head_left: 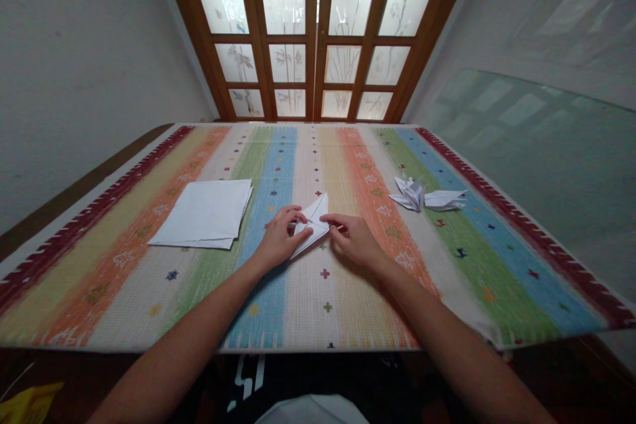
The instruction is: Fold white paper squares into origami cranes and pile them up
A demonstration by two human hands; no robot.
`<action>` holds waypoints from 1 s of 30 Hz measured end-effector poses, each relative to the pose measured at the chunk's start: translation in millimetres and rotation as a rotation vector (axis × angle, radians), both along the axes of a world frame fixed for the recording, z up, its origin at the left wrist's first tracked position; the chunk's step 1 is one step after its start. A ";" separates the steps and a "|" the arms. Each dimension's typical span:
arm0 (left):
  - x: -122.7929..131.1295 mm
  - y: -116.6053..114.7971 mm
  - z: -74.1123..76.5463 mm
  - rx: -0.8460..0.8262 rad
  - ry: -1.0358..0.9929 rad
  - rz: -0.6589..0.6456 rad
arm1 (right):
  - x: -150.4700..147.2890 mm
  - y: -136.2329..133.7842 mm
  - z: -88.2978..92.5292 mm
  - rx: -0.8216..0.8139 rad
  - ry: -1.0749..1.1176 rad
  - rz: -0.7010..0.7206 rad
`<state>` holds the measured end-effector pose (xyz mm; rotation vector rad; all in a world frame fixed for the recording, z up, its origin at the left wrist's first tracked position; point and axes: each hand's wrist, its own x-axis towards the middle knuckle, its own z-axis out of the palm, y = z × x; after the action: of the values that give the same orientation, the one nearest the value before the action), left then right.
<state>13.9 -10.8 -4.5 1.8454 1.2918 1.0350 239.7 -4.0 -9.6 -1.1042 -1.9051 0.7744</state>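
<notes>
A folded piece of white paper (315, 228), narrow and pointed at its far and near ends, lies at the middle of the table between my hands. My left hand (282, 233) grips its left side, thumb on top and fingers curled at the edge. At the paper's right corner, my right hand (354, 236) has its index finger and thumb closed on the edge. Creases run across the paper's upper face. Part of its left side is hidden under my left fingers.
A stack of white paper sheets (203, 213) rests to the left. Several folded paper cranes (410, 195) sit together on the right. A striped cloth (318, 305) covers the table. Beyond the far edge stand wooden doors with glass panes (283, 6); a glass panel (546, 152) is at the right wall.
</notes>
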 end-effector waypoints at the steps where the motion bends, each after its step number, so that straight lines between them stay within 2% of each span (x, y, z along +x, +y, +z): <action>1: -0.9 0.5 -2.2 0.029 0.077 -0.024 | 0.4 -0.3 -1.1 -0.002 -0.049 0.024; 5: -3.1 -0.7 -9.0 0.125 0.314 -0.102 | 3.2 -1.0 -1.6 0.031 -0.255 0.076; 8: -3.8 -1.6 -11.7 0.205 0.390 -0.123 | 5.2 -1.7 2.4 0.143 -0.335 0.090; 13: -3.3 0.7 -13.5 0.206 0.384 -0.249 | 4.5 -3.7 9.2 0.300 -0.300 0.185; 18: -0.6 -1.3 -10.8 0.193 0.381 -0.234 | 5.4 -1.6 10.9 0.379 -0.406 0.060; 21: 0.8 -3.1 -9.0 0.191 0.357 -0.261 | 6.5 2.2 9.1 0.416 -0.397 0.144; 24: 1.6 -3.3 -8.6 0.218 0.384 -0.326 | 7.1 5.0 4.0 0.377 -0.415 0.246; 30: -0.5 -3.3 -5.8 0.272 0.480 -0.361 | 10.6 4.5 3.5 0.210 -0.518 0.177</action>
<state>13.4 -14.2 -10.3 2.5317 1.0392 0.6134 250.3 0.6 -6.1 -1.0837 -2.4798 0.3847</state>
